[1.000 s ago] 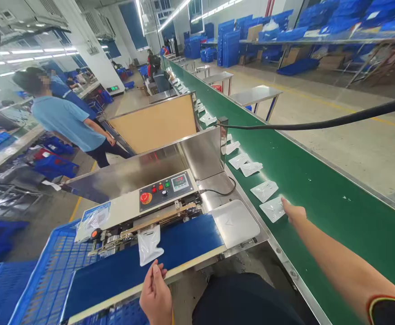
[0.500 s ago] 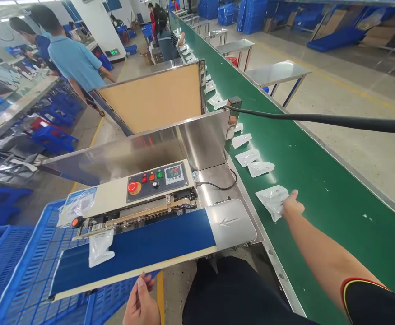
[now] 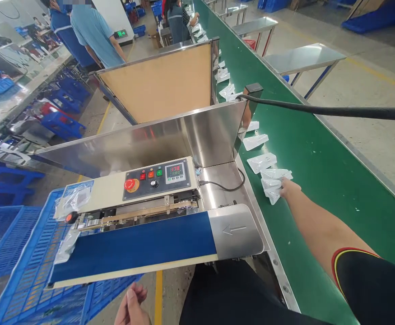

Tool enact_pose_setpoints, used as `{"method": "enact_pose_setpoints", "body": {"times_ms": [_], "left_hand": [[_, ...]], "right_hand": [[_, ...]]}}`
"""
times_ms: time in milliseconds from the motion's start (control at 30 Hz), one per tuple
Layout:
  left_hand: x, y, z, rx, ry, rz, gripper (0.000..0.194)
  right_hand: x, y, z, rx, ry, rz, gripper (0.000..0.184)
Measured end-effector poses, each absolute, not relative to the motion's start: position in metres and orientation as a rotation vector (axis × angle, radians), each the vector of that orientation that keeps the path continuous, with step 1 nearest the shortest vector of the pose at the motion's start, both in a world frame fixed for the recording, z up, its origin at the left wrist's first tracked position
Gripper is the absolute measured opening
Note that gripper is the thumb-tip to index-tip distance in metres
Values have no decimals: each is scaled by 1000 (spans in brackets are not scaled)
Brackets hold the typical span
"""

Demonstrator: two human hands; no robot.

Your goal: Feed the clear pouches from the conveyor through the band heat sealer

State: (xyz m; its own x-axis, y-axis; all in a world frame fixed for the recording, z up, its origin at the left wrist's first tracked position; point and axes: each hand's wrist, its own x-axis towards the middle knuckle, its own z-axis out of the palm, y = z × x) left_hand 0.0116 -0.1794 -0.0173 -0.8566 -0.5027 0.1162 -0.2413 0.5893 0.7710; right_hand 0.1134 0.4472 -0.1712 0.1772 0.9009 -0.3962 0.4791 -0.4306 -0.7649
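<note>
My right hand (image 3: 287, 188) reaches out over the green conveyor belt (image 3: 319, 171) and grips a small bunch of clear plastic pouches (image 3: 272, 188). Two more pouches (image 3: 261, 161) lie just beyond it on the belt. My left hand (image 3: 131, 307) hovers low at the bottom edge, below the sealing machine's blue belt (image 3: 132, 246), fingers loosely curled and holding nothing. A sealed pouch (image 3: 65, 246) hangs off the left end of that blue belt over a blue crate (image 3: 24, 280).
The sealing machine's control panel (image 3: 156, 177) carries a red stop button and a digital display. A steel guard (image 3: 197, 135) and a tan board (image 3: 160, 85) stand behind it. A black cable (image 3: 329, 110) crosses above the belt. Other workers stand at the far left and along the line.
My right hand gathered pouches on the green belt and slid farther up it. The pouch on the blue belt travelled left to its end. My left hand dropped lower.
</note>
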Motion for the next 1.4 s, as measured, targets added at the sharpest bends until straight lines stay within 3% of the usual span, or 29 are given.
{"method": "enact_pose_setpoints", "body": {"times_ms": [233, 433, 633, 800, 933, 1033, 1133, 1233, 1400], "left_hand": [[0, -165, -24, 389, -2520, -1260, 43], [-24, -101, -15, -327, -2704, -1541, 35], [-23, 7, 6, -952, -2673, -1992, 44], [-24, 19, -15, -470, -2719, -2600, 61], [-27, 11, -32, -305, -2712, -2803, 64], [-24, 11, -34, -610, -2699, -2746, 58], [-24, 11, -34, -816, -2668, -2493, 40], [-29, 11, -42, -578, -2791, -2373, 39], [-45, 15, -60, -10, -2772, -2536, 39]], "right_hand": [[119, 412, -147, -1904, -1612, 957, 33], [136, 317, -38, -1223, -2197, 610, 48], [106, 202, 53, -950, -2474, 1132, 43], [90, 176, 52, -1072, -2481, 1444, 50], [89, 180, 52, -1071, -2438, 1564, 52], [91, 172, 58, -1041, -2423, 1642, 50], [94, 164, 51, -1114, -2414, 1654, 50], [94, 166, 31, -1338, -2296, 1672, 53], [67, 181, 4, -1535, -2108, 1887, 52]]}}
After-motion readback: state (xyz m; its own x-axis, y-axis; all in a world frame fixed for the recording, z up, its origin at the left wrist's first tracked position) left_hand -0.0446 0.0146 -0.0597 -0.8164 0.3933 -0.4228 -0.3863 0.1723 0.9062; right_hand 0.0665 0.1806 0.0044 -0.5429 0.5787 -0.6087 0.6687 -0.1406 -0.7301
